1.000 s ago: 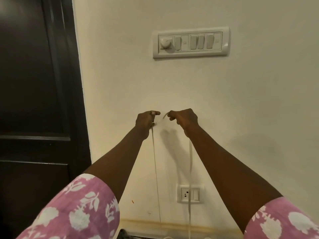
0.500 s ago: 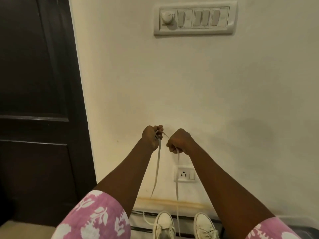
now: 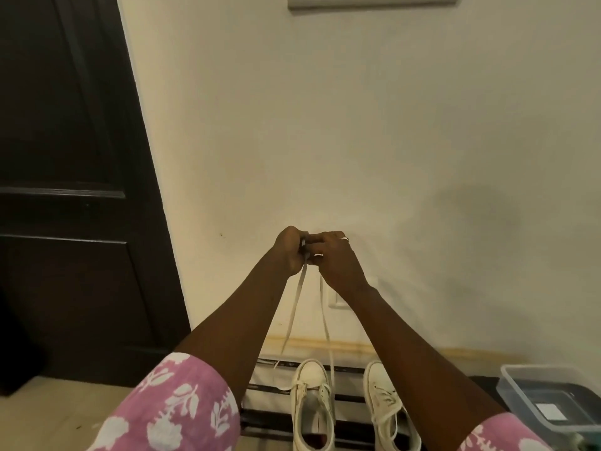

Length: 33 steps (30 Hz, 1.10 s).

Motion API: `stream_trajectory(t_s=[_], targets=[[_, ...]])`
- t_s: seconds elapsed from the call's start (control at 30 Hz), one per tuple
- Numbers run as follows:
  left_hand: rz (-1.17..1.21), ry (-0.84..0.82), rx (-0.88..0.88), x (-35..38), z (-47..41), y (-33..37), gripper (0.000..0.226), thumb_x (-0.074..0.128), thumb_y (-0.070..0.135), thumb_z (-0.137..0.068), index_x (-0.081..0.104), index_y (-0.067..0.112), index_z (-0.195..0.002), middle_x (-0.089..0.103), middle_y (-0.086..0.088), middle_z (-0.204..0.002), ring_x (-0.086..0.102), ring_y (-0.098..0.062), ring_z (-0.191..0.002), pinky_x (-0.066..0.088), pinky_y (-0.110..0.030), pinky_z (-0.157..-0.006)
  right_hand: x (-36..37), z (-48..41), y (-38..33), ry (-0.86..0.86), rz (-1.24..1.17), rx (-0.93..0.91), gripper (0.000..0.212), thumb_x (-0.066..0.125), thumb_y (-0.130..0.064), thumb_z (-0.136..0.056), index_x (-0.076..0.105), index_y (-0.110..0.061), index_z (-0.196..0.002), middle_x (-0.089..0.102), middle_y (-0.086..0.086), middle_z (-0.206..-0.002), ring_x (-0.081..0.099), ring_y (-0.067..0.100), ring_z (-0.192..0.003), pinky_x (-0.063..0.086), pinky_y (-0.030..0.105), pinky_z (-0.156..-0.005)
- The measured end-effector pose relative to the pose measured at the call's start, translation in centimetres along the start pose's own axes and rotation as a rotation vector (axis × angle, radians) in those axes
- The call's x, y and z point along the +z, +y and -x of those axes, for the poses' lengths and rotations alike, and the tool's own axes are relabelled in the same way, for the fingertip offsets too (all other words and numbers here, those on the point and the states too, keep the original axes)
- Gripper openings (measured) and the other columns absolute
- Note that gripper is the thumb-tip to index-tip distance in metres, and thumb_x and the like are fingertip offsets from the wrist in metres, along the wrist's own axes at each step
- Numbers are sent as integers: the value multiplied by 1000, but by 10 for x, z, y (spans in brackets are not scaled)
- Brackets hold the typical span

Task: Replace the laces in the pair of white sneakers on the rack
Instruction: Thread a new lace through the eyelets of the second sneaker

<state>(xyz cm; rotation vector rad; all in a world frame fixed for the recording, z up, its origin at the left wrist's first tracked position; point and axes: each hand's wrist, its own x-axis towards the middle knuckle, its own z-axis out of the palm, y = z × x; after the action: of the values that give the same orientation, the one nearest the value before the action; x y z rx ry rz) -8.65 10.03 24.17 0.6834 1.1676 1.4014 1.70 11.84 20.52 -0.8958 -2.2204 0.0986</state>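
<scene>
Two white sneakers stand side by side on a dark slatted rack (image 3: 270, 421) at the bottom. The left sneaker (image 3: 311, 402) has a long white lace (image 3: 294, 312) running up from its eyelets in two strands. My left hand (image 3: 290, 250) and my right hand (image 3: 335, 260) are raised in front of the wall, touching each other, and both pinch the lace's upper ends. The right sneaker (image 3: 388, 408) is laced, and my right forearm hides part of it.
A dark wooden door (image 3: 65, 190) fills the left side. A cream wall lies ahead with a switch panel (image 3: 374, 0) at the top edge and a socket (image 3: 338, 297) behind my right wrist. A clear plastic box (image 3: 553, 402) sits at the lower right.
The view has tilted down, bringing the sneakers and rack into sight. My hands have come together until they touch, with the lace strands hanging closer to each other.
</scene>
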Motion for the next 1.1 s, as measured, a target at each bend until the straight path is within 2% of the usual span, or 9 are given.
stream_trajectory(t_s=[0.13,0.27,0.4,0.47,0.53,0.63,0.77,0.97,1.1], targets=[[69,10,-39,-4,1,-15,33,26,-1,-96,48,2,-70,51,-9,-70,56,-19,-42,48,-22,-37,2,7,5,-23,-18,-52,25,56,7,-82,76,-6,-90,72,15,-92,58,35,-91,36,28,-82],[139,-15,-112,-12,1,-35,28,29,0,-97,51,-2,-80,54,-12,-75,53,-24,-59,51,-21,-43,5,17,17,-80,-77,-14,17,63,4,-79,77,-5,-83,70,17,-78,58,34,-79,39,31,-72],[-47,-69,-67,-25,-7,-56,22,43,14,-100,62,4,-96,59,-5,-79,56,-15,-63,47,-23,-57,11,31,17,233,-455,324,12,63,3,-81,73,-3,-86,69,9,-91,55,14,-87,40,13,-76],[-254,-76,45,-29,-11,-67,23,49,22,-98,67,13,-107,51,5,-82,46,-13,-72,36,-23,-61,15,35,17,352,-664,510,9,64,0,-83,71,-5,-87,68,7,-91,59,14,-87,43,14,-79],[-267,-79,105,-30,-15,-79,23,53,20,-96,66,15,-114,53,8,-84,46,-13,-79,36,-24,-66,21,38,17,379,-816,637,10,63,0,-85,70,-6,-88,69,7,-87,62,17,-85,47,20,-75],[-140,2,143,-27,-14,-90,12,64,8,-87,69,14,-97,65,5,-87,57,-14,-90,42,-27,-78,32,45,15,391,-933,771,18,64,1,-84,67,-16,-79,67,3,-79,63,20,-82,52,31,-81],[-111,70,173,-30,-17,-105,17,65,-1,-83,68,15,-77,68,-3,-76,63,-17,-74,50,-25,-72,44,53,18,390,-903,848,19,64,-1,-85,66,-18,-78,66,2,-78,64,21,-80,54,36,-82],[-42,0,131,-36,-21,-120,16,62,0,-86,68,15,-82,70,9,-64,63,-7,-69,51,-16,-61,48,63,28,264,-1086,904,7,66,-2,-84,69,-6,-89,68,7,-87,63,19,-84,52,30,-77],[-16,-27,95,-40,-24,-126,13,61,-3,-86,69,7,-87,71,5,-64,65,-4,-59,53,-14,-58,50,69,36,178,-1133,917,7,67,1,-82,68,-6,-84,66,5,-78,62,17,-77,52,26,-72]])
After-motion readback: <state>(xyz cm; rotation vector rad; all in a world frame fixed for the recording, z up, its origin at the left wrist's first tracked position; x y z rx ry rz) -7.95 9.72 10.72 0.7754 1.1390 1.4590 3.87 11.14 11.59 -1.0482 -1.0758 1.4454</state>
